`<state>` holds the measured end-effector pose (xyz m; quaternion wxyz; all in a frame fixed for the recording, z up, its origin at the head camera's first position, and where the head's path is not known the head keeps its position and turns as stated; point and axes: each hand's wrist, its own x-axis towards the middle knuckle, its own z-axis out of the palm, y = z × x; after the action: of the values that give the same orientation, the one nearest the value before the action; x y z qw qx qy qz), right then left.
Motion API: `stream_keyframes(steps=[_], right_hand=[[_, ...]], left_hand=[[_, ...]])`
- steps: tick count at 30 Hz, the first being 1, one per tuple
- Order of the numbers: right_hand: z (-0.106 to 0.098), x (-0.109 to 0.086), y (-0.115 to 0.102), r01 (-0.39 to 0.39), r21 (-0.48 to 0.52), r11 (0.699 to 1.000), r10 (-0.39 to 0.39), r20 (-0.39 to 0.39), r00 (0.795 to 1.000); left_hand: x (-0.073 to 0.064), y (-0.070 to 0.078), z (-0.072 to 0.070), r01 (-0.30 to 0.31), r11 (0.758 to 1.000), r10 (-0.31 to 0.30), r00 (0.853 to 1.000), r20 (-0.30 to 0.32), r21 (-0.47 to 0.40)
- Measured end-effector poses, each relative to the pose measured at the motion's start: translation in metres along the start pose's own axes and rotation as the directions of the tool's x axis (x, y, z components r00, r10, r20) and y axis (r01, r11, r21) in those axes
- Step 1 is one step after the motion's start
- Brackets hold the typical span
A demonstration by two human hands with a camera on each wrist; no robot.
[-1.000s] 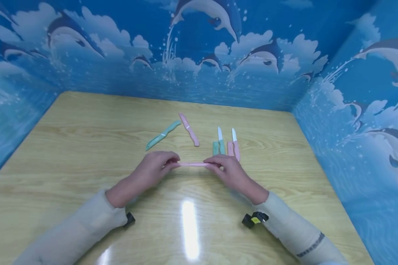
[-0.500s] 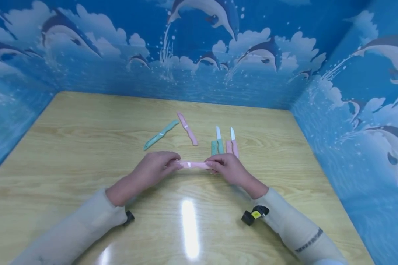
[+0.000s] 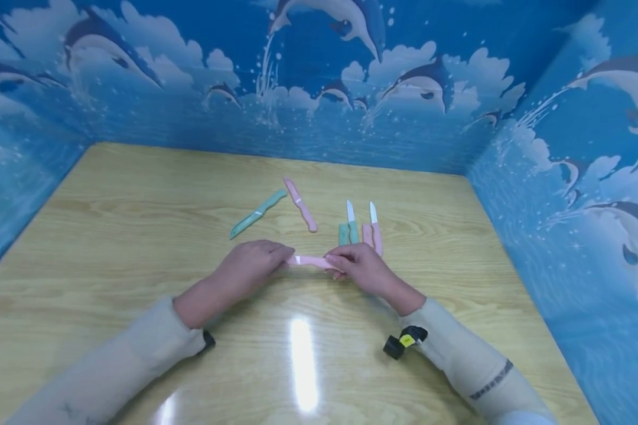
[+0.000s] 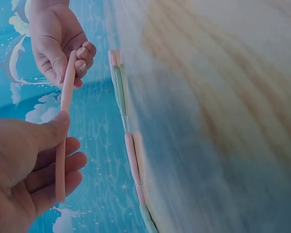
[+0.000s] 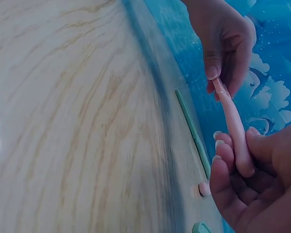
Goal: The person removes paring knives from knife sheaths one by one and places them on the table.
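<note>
A pink knife in its pink sheath (image 3: 311, 261) is held level above the table between my two hands. My left hand (image 3: 244, 268) pinches the sheathed end, thumb against fingers, and covers most of the sheath in the head view. By the handle end, my right hand (image 3: 364, 268) grips the knife; the rounded butt (image 5: 246, 167) shows between thumb and fingers in the right wrist view. A pale band shows on the knife beside the left fingertips. The left wrist view shows the knife (image 4: 68, 92) edge-on as a thin strip.
Beyond the hands lie a sheathed green knife (image 3: 257, 214) and a sheathed pink knife (image 3: 300, 205). To their right, a green knife (image 3: 352, 221) and a pink knife (image 3: 374, 224) lie with bare blades, each beside its sheath. Dolphin-printed walls (image 3: 298, 136) border the table (image 3: 154, 195).
The held pink knife has rolled from edge-on to showing its flat side. My left hand's fingers have closed farther over the sheath, and its pale band now sits right at them.
</note>
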<state>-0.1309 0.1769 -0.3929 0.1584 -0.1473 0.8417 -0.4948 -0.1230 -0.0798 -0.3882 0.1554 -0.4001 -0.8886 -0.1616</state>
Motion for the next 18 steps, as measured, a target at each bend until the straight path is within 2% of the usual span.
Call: stream_keyframes(steps=[2,4,7,9,12,14,15,16,17,18], right_hand=[[0.001,0.0,0.0,0.038,-0.068,0.997,-0.04,-0.023,0.999],[0.001,0.001,-0.001,0.106,-0.164,0.981,-0.117,-0.057,0.992],[0.003,0.0,-0.005,0.223,-0.34,0.914,-0.273,-0.108,0.956],[0.004,0.0,-0.009,0.292,-0.472,0.832,-0.39,-0.122,0.913],[0.006,0.0,-0.014,0.363,-0.654,0.663,-0.546,-0.092,0.833],[0.009,0.002,-0.016,0.384,-0.738,0.555,-0.611,-0.048,0.79],[0.01,0.002,-0.016,0.392,-0.763,0.514,-0.63,-0.026,0.776],[0.011,0.003,-0.016,0.399,-0.777,0.486,-0.641,-0.008,0.767],[0.012,0.003,-0.016,0.401,-0.786,0.47,-0.643,0.006,0.766],[0.013,0.003,-0.016,0.397,-0.792,0.463,-0.634,0.017,0.773]], left_hand=[[0.0,0.0,0.001,0.008,1.0,-0.008,1.0,0.008,-0.014],[0.0,0.0,0.001,0.028,0.999,-0.027,0.999,0.018,-0.026],[0.001,0.001,0.001,0.06,0.997,-0.058,0.998,0.033,-0.047],[0.002,0.001,0.0,0.078,0.995,-0.076,0.996,0.039,-0.059],[0.003,0.002,0.0,0.095,0.993,-0.093,0.995,0.042,-0.071],[0.003,0.002,0.0,0.104,0.992,-0.101,0.994,0.044,-0.073],[0.004,0.002,0.0,0.106,0.992,-0.103,0.994,0.045,-0.072],[0.004,0.002,0.001,0.109,0.992,-0.106,0.993,0.046,-0.07],[0.004,0.003,0.001,0.111,0.991,-0.108,0.993,0.045,-0.07],[0.004,0.003,0.001,0.113,0.991,-0.11,0.993,0.046,-0.07]])
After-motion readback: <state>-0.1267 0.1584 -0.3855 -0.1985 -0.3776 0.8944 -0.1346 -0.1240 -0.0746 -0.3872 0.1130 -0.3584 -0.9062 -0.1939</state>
